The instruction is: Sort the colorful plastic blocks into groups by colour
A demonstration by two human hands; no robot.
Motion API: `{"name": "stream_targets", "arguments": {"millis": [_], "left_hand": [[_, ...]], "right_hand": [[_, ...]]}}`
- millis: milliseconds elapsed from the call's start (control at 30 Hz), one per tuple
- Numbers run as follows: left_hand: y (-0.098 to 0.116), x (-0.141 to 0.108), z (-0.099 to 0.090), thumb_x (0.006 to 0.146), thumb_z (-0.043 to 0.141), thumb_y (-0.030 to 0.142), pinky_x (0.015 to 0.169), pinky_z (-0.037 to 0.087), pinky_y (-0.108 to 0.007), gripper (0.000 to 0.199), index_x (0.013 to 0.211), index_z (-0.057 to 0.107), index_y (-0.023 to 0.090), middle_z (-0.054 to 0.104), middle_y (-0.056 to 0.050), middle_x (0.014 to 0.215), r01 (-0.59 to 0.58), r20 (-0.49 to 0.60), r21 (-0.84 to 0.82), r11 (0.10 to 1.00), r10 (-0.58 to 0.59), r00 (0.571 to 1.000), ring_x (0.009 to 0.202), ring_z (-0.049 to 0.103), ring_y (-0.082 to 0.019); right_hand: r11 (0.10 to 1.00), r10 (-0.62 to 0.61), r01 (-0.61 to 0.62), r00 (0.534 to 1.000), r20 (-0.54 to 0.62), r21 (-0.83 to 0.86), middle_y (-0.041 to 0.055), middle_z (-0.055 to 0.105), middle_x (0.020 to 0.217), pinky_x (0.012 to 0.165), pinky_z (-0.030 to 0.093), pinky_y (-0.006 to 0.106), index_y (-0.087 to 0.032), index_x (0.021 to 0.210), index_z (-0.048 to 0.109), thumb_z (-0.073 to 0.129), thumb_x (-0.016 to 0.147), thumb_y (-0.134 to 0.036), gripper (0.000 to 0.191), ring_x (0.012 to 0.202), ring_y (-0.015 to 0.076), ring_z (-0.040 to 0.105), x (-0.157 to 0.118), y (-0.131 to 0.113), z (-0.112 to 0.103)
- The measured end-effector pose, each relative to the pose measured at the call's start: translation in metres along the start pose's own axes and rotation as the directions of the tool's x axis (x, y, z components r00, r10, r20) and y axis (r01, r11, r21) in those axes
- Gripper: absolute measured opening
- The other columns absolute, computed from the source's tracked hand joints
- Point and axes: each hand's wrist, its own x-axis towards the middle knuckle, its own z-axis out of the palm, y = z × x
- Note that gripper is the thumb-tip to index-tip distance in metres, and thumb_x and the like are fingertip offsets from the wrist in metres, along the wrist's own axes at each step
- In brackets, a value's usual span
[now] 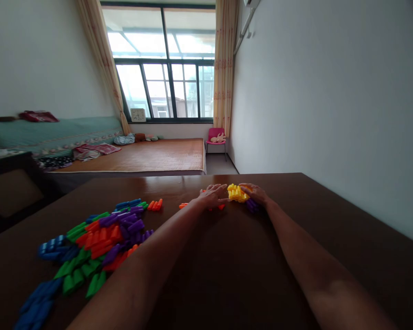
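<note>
My left hand reaches across the dark table with its fingers spread. Beneath and beside it lie orange-red plastic pieces, partly covered by the palm. My right hand rests against a cluster of yellow plastic pieces, its fingers stretched over their right side. Purple pieces show just below that hand. The yellow cluster sits between both hands, and the left fingertips come close to it. How far the right fingers curl round the pieces is partly hidden.
At the left of the brown table spreads a loose heap of green, blue, red-orange and purple pieces. A small orange group lies apart. Beyond stand a bed and a pink chair.
</note>
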Motion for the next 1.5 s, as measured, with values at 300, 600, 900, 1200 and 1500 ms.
{"name": "stream_targets", "arguments": {"millis": [300, 600, 900, 1200, 1500], "left_hand": [[-0.009, -0.044, -0.005, 0.07, 0.053, 0.074, 0.107, 0.027, -0.053, 0.083, 0.143, 0.031, 0.041, 0.045, -0.003, 0.145, -0.104, 0.031, 0.038, 0.994, 0.103, 0.994, 0.132, 0.038, -0.033], [-0.051, -0.146, -0.025, 0.077, 0.054, 0.063, 0.098, 0.038, -0.05, 0.072, 0.14, 0.039, 0.032, 0.054, -0.009, 0.134, -0.062, 0.021, 0.138, 0.988, 0.06, 0.998, 0.123, 0.047, -0.034], [-0.096, -0.228, -0.046, 0.086, 0.052, 0.036, 0.087, 0.048, -0.038, 0.046, 0.131, 0.052, 0.025, 0.058, -0.012, 0.121, 0.021, -0.106, 0.177, 0.984, -0.002, 0.994, 0.108, 0.057, -0.028], [-0.152, -0.293, -0.069, 0.09, 0.047, 0.035, 0.093, 0.045, -0.038, 0.031, 0.115, 0.062, 0.023, 0.064, -0.009, 0.106, 0.3, -0.497, 0.075, 0.951, -0.225, 0.838, 0.103, 0.058, -0.025], [-0.254, -0.349, -0.062, 0.082, 0.055, 0.034, 0.101, 0.042, -0.036, 0.033, 0.11, 0.065, 0.02, 0.063, -0.009, 0.118, 0.501, -0.594, -0.263, 0.824, -0.548, 0.59, 0.115, 0.054, -0.024]], "right_hand": [[0.986, -0.156, 0.145, 0.978, 0.139, 0.085, -0.0018, 0.063, 0.125, 0.101, 0.042, 0.039, -0.032, 0.115, 0.067, 0.05, 0.086, -0.044, 0.036, 0.114, 0.0235, 0.056, -0.041, -0.068, 0.027], [0.992, -0.105, 0.103, 0.994, 0.019, 0.068, 0.0, 0.061, 0.126, 0.098, 0.042, 0.039, -0.03, 0.119, 0.063, 0.048, 0.086, -0.051, 0.042, 0.112, 0.0232, 0.056, -0.102, -0.162, 0.084], [0.977, -0.161, 0.173, 0.982, -0.102, 0.125, 0.0086, 0.063, 0.12, 0.098, 0.043, 0.037, -0.022, 0.115, 0.064, 0.056, 0.08, -0.035, 0.038, 0.109, 0.0246, 0.058, -0.125, -0.234, 0.129], [0.894, -0.332, 0.306, 0.943, 0.027, 0.327, 0.0055, 0.067, 0.108, 0.092, 0.048, 0.036, -0.021, 0.11, 0.065, 0.062, 0.074, -0.029, 0.036, 0.099, 0.021, 0.063, -0.118, -0.316, 0.16], [0.718, -0.526, 0.35, 0.838, 0.141, 0.601, 0.0037, 0.063, 0.122, 0.105, 0.036, 0.043, -0.028, 0.115, 0.063, 0.054, 0.086, -0.04, 0.034, 0.117, 0.0236, 0.054, -0.132, -0.407, 0.171]]}}
